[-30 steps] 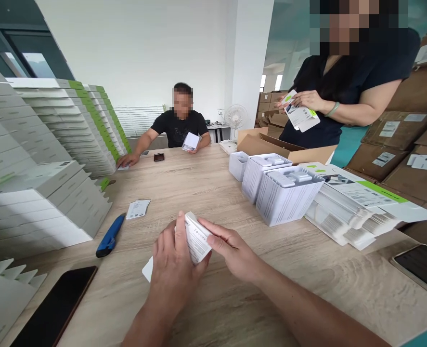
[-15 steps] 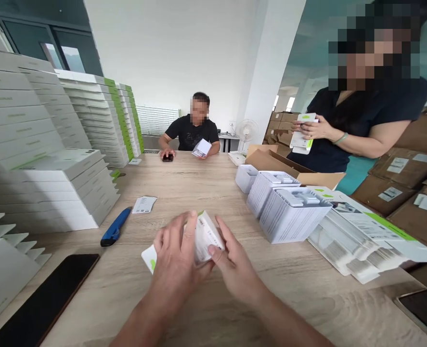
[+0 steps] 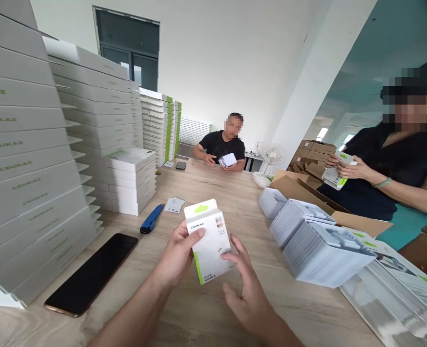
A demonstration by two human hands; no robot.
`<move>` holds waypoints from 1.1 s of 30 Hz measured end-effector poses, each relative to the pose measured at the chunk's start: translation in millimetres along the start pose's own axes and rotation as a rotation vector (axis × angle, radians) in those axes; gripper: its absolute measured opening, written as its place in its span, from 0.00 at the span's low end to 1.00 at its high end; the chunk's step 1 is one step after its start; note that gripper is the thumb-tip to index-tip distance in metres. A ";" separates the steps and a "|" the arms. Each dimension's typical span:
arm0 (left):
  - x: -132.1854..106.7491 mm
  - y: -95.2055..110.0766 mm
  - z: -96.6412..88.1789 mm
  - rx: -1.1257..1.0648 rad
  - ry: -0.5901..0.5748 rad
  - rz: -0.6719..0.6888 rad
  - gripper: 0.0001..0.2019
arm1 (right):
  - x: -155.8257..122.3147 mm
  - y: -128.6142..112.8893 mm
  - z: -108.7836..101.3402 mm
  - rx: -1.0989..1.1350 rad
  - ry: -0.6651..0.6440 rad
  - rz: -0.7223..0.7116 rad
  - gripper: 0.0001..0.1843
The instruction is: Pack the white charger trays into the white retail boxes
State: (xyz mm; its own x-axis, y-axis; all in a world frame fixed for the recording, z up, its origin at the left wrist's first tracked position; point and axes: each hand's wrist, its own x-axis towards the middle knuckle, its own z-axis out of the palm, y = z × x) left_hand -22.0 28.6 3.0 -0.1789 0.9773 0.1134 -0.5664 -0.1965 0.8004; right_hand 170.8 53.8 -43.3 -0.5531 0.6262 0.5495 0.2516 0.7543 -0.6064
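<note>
In my left hand (image 3: 179,248) is a white carton (image 3: 208,248) with a green strip and a hang tab on top, its printed front turned toward me. The thumb presses on the front and the fingers go behind it. My right hand (image 3: 247,289) is beside the carton's lower right side, fingers apart, a fingertip at or very near its front. Left of the carton, a blue utility knife (image 3: 151,219) and a small stack of printed cards (image 3: 174,204) lie on the wooden table (image 3: 213,318).
Tall stacks of white boxes (image 3: 25,159) line the left, with a dark phone (image 3: 92,274) in front. On the right are white plastic trays (image 3: 321,255), flat cartons (image 3: 408,289) and an open cardboard box (image 3: 303,193). Two co-workers, one seated (image 3: 220,144) and one standing (image 3: 408,159), hold cartons.
The carton has turned upright with its front facing me. My right hand has loosened its grip and its fingers have spread. My view has swung left, and the seated person's hand has left their phone.
</note>
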 end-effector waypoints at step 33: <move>14.1 -48.2 -27.1 0.372 0.155 -0.127 0.17 | 345.5 -123.9 132.5 -0.446 -0.386 -0.096 0.31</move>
State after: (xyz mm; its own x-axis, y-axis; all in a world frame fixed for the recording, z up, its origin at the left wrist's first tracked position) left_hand -19.0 49.8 -49.9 -0.2611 0.9630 -0.0671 -0.2679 -0.0055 0.9634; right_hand -156.8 150.6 145.6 -0.8176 0.4972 0.2904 0.4492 0.8663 -0.2184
